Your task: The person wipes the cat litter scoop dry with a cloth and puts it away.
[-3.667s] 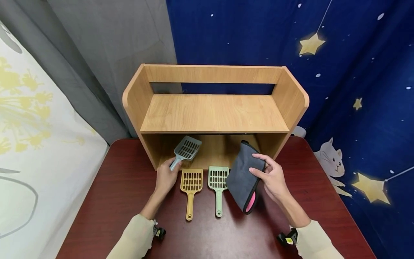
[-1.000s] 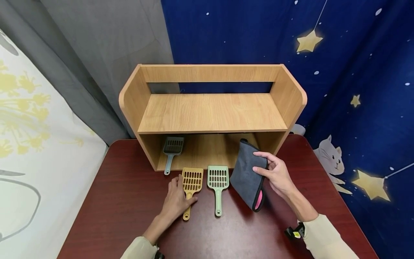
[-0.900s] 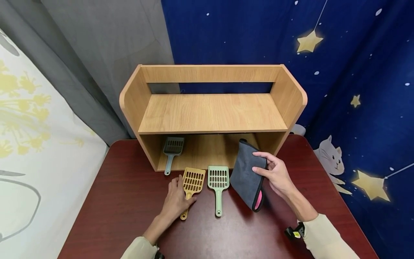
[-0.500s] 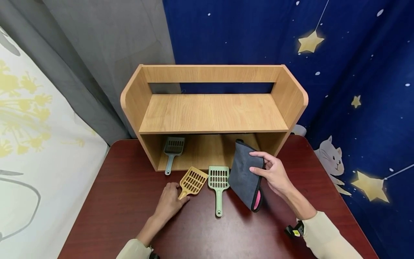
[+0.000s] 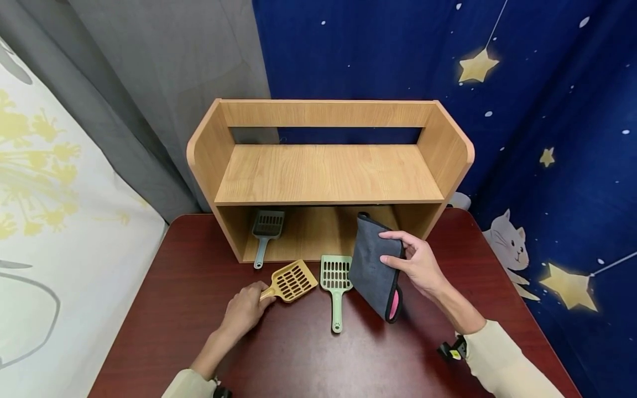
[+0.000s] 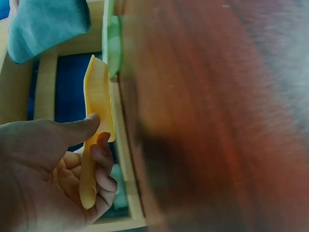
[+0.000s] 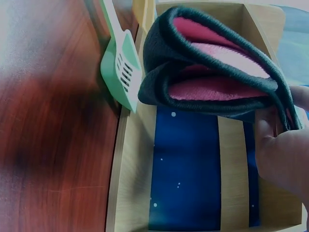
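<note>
The left hand (image 5: 246, 309) is grasping one yellow scoop (image 5: 293, 281) by its handle; the right hand (image 5: 420, 268) is pinching one folded grey cloth (image 5: 373, 262). At the yellow scoop's three o'clock, one green scoop (image 5: 336, 292) is lying on the table (image 5: 298, 354); at its eleven, one blue-grey scoop (image 5: 264, 238) is resting in one wooden shelf's (image 5: 328, 171) lower compartment. The right wrist device's (image 5: 460, 347) yellow patch (image 5: 455, 355) is showing unreadably small.
</note>
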Demonstrator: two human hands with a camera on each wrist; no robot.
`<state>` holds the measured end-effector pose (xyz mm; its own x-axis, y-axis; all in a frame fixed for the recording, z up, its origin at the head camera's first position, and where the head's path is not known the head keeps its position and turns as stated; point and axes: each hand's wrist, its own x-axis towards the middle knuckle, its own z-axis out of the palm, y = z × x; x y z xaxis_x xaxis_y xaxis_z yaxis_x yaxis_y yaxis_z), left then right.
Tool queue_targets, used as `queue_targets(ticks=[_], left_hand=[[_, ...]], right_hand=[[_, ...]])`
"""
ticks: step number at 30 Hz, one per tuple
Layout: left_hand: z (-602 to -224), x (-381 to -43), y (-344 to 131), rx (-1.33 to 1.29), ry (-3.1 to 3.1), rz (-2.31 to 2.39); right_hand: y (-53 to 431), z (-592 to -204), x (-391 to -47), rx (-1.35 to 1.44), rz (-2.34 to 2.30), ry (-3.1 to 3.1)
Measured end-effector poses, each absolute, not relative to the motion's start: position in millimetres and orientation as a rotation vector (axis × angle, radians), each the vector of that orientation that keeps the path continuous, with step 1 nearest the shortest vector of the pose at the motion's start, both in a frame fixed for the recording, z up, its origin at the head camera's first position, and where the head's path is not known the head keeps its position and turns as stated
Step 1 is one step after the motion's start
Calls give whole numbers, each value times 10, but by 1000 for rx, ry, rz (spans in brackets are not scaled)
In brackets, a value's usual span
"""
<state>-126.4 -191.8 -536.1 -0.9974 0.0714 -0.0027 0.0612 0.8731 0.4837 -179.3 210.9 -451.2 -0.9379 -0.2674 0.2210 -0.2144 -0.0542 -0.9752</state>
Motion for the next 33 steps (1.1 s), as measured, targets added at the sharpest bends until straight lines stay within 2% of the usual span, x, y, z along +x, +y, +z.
queue_targets(ticks=[11,22,27,33], left_hand=[[-4937,-1399,-1783,407,3052,840],[-4634,-1498,-1328,821,3097,817],[-4593,-1514,-1165,867,3122,815],[-4605,-1532,-1068,804,3083,862]], right_hand=[[2043,-4385,-1812,-672,-2030,2435],[1484,-4278,-1773,-852,-1453,2935],[1224,-4354,-1754,-818,-1287,2933],[1062,-4399,-1727,-760,-1398,2916]])
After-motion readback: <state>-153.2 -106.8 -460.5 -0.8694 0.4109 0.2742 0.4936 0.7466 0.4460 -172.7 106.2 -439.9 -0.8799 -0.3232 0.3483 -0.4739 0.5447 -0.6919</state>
